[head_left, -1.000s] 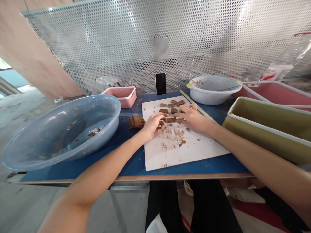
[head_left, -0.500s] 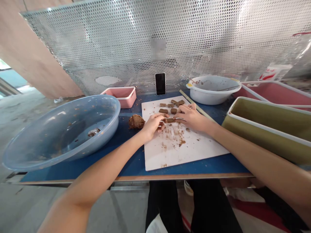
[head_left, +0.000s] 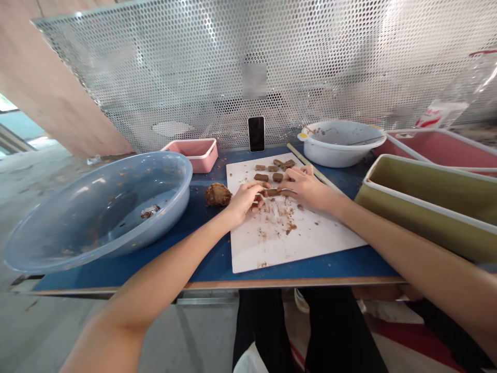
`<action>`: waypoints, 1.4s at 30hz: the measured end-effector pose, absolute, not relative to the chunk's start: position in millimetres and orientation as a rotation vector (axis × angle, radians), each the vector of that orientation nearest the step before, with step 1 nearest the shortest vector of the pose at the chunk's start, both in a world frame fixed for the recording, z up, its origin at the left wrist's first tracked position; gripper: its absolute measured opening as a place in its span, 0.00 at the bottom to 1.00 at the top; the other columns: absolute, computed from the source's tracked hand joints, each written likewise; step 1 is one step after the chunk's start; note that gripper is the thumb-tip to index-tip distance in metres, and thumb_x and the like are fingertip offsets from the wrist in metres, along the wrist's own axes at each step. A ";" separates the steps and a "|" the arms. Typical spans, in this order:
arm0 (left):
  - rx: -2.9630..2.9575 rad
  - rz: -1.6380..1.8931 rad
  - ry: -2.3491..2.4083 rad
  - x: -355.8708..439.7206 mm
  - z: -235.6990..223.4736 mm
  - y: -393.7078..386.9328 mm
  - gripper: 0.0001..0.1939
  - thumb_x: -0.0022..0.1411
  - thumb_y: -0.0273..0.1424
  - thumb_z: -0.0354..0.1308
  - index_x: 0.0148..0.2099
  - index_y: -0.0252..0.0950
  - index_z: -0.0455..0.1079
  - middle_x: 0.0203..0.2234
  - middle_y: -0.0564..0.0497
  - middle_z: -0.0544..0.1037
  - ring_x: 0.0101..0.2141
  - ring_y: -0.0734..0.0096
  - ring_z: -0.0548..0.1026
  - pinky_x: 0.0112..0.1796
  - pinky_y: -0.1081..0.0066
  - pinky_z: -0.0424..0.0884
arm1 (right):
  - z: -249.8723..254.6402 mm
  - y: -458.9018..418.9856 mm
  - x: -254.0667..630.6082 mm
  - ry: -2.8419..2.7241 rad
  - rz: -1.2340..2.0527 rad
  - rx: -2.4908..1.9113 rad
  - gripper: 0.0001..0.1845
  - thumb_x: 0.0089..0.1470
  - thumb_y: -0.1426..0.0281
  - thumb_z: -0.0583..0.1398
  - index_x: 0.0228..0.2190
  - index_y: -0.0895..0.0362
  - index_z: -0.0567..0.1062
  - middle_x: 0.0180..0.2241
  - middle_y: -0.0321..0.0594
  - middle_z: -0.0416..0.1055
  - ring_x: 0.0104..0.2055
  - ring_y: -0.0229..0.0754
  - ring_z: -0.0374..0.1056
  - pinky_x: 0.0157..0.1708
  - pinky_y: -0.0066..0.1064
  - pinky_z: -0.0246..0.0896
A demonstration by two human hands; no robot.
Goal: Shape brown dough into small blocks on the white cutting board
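Observation:
On a white board [head_left: 264, 248] lies a short brown clay-like piece [head_left: 272, 192], gripped at both ends. My left hand [head_left: 245, 201] closes on its left end with bent fingers. From the other side, my right hand [head_left: 305, 187] presses its fingers on the right end. Just beyond the hands are several small brown pieces [head_left: 261, 177], block-shaped. Brown smears and crumbs [head_left: 290, 228] mark the board in front of the hands. A larger brown lump [head_left: 218, 195] rests left of my left hand, beside the board's edge.
A large blue basin [head_left: 166, 228] stands at the left, a small pink tub [head_left: 205, 163] behind it. A phone [head_left: 256, 133] leans against the perforated metal screen. Right of the board are a pale stick [head_left: 295, 152], a white basin [head_left: 337, 155], a green bin [head_left: 419, 207] and a pink bin [head_left: 458, 142].

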State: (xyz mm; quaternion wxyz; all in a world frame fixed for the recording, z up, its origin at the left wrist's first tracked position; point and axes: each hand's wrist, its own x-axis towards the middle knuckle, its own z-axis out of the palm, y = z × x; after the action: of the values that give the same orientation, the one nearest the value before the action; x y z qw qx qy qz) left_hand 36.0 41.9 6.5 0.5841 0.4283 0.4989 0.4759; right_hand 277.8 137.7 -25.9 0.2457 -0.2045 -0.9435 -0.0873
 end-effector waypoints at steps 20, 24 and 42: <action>1.517 1.152 1.355 31.2 -1.2 45.3 0.12 0.69 0.23 0.57 0.40 0.35 0.83 0.32 0.50 0.78 0.25 0.74 0.69 0.28 0.72 0.60 | -16.6 134.5 288.2 -2.527 -0.255 -0.509 0.20 0.79 0.66 0.52 0.51 0.50 0.85 0.43 0.45 0.74 0.48 0.52 0.70 0.51 0.50 0.53; 1.904 1.171 1.414 29.7 -4.8 44.3 0.13 0.68 0.20 0.58 0.40 0.36 0.84 0.42 0.46 0.84 0.38 0.66 0.76 0.44 0.69 0.69 | -17.5 134.7 288.3 -2.570 -0.343 -0.507 0.20 0.78 0.67 0.53 0.55 0.51 0.85 0.43 0.46 0.73 0.47 0.51 0.69 0.50 0.48 0.52; 2.042 1.071 1.455 25.7 -15.8 50.3 0.13 0.71 0.20 0.58 0.45 0.38 0.84 0.46 0.47 0.86 0.43 0.62 0.80 0.49 0.63 0.77 | -18.1 133.9 278.6 -2.595 -0.369 -0.485 0.19 0.81 0.68 0.54 0.45 0.53 0.85 0.43 0.44 0.71 0.44 0.48 0.64 0.50 0.45 0.49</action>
State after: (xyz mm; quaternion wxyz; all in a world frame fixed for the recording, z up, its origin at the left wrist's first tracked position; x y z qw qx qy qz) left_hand 25.7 50.3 -15.8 0.2061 0.7328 0.5224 0.3843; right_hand 278.6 133.9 -18.1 0.2358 -0.1769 -0.9461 -0.1344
